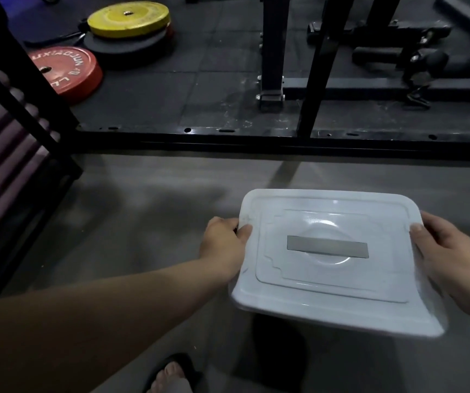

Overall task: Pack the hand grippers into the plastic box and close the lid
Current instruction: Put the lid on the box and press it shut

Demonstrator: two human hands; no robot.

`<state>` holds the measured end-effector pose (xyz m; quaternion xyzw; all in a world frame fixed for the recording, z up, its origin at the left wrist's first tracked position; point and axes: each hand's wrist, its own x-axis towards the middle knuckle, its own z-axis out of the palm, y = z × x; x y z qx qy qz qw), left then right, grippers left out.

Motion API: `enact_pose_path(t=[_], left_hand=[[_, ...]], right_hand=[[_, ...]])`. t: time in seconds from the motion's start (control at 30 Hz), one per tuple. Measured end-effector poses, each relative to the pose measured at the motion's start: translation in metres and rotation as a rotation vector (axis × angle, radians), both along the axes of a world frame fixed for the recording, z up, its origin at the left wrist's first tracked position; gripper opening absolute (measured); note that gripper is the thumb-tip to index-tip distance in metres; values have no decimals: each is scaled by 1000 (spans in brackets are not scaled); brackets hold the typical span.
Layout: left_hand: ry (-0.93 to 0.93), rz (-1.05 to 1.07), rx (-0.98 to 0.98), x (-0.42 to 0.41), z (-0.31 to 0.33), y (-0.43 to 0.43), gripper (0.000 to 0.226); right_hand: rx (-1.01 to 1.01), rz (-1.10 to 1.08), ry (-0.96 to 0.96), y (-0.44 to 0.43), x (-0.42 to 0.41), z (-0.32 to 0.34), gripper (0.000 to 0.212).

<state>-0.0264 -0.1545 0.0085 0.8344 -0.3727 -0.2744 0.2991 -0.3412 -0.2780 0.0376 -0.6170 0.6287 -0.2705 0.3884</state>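
The room was a dim gym. A grey floor (143,222) filled the lower half of the frame, and beyond a black steel base rail (256,137) running across the middle lay dark rubber matting (199,89). In the upper left of the frame a red weight plate (63,70) lay flat on the matting, with a yellow weight plate (128,19) stacked on a black one just behind it. A black slanted rack (15,89) crossed the left edge. Black uprights (273,43) rose at upper centre, and dark bench parts sat at the upper right. At the bottom centre a foot in a dark sandal (171,373) rested on the grey floor.

The white lid (327,259) was in the lower right of the frame, held above the grey floor, top side up and tilted slightly. A grey rectangular strip (327,246) sat at its middle. The left hand (223,245) grasped the lid's left edge, thumb on top and fingers curled under. The right hand (452,256) grasped the right edge in the same way, thumb on the rim. Whether the plastic box sat beneath the lid could not be told, and the hand grippers were not visible.
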Motion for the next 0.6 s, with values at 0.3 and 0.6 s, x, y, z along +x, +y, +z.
enact_pose_path(t=[0.3,0.6], left_hand=[[-122,-8,52,-4,0,-4,29],[401,345,-4,-13,-3,-1,58]], right_hand=[[23,-9,-49,9,6,1,32],[-18,31,63,9,-2,-9,47]])
